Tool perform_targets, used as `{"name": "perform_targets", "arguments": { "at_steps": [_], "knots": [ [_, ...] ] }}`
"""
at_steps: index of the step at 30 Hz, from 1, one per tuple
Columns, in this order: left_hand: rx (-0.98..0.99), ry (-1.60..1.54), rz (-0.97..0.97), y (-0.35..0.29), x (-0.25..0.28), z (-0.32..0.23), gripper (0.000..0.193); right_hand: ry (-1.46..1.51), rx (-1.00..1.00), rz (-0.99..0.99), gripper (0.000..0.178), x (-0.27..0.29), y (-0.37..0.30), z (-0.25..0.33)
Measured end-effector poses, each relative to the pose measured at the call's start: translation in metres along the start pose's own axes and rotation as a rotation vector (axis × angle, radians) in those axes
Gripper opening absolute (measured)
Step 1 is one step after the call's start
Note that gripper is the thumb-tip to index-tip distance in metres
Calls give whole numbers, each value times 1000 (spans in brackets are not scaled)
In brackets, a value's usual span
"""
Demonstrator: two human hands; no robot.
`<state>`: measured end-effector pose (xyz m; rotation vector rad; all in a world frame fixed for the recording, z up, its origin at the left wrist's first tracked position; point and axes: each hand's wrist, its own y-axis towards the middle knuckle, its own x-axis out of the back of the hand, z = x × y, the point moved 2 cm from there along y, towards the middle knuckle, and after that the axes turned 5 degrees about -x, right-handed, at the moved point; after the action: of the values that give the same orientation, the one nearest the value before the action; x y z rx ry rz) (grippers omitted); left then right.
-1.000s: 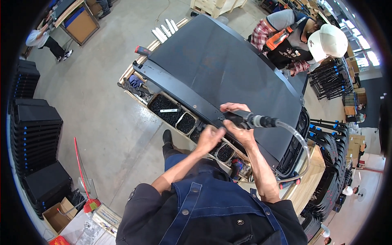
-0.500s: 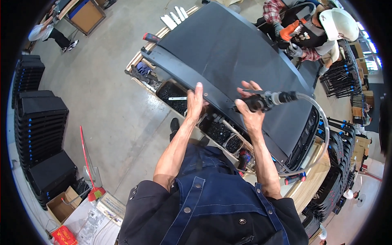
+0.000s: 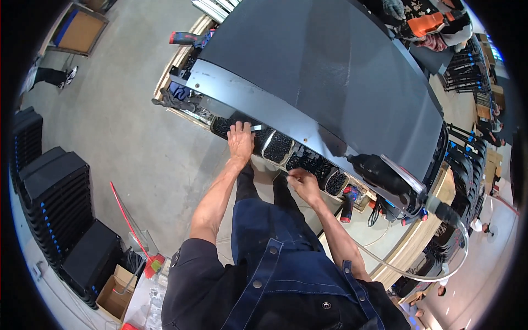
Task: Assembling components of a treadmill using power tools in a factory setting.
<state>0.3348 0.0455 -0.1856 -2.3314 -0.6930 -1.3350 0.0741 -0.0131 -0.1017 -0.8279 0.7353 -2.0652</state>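
Observation:
My left hand (image 3: 241, 144) reaches over the near rim of a bin of small black parts (image 3: 221, 125), fingers stretched forward and slightly apart, beside a pale metal strip (image 3: 257, 128). Next to the bins my right hand (image 3: 304, 186) is closed, thumb and fingers pinched; whatever may be between them is too small to make out. Above the bins lies a large dark grey panel (image 3: 264, 60) with a lighter near edge. A black air-powered driver (image 3: 379, 173) is at the panel's near right edge, away from both hands, its clear hose (image 3: 465, 242) curving down.
Cordless drivers sit at the bench's left end (image 3: 184, 38) and by the right bins (image 3: 347, 204). Dark gloves (image 3: 175, 100) lie at the left corner. Across the panel, a co-worker's gloved hand (image 3: 394, 8) is near an orange tool (image 3: 429, 24). Stacked black panels (image 3: 55, 181) stand left.
My right hand has left the air-powered driver and come down to the bins. My left hand has moved from the panel's edge to the left bin. The view has shifted.

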Motion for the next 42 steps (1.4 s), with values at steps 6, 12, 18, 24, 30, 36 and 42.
{"name": "perform_targets", "arguments": {
  "at_steps": [6,12,18,24,30,36,42],
  "knots": [
    [-352,-30,28,25,-12,20,32,-381,108,-270,25,-45,84,24],
    [-430,-50,194,28,5,18,32,-791,137,-191,18,-57,111,14],
    [-259,-373,201,7,81,-6,60,-363,174,-365,18,-51,103,-7],
    [164,-1284,488,-45,101,-35,42,-252,219,-416,11,-41,97,-6],
    [319,-1221,487,-92,130,-85,37,724,6,-74,22,-13,16,35],
    [-247,-1011,155,-107,150,-153,42,943,243,176,28,43,-97,100],
    [-227,-949,192,-122,163,-200,45,873,391,206,21,79,-130,102]
  ]
}}
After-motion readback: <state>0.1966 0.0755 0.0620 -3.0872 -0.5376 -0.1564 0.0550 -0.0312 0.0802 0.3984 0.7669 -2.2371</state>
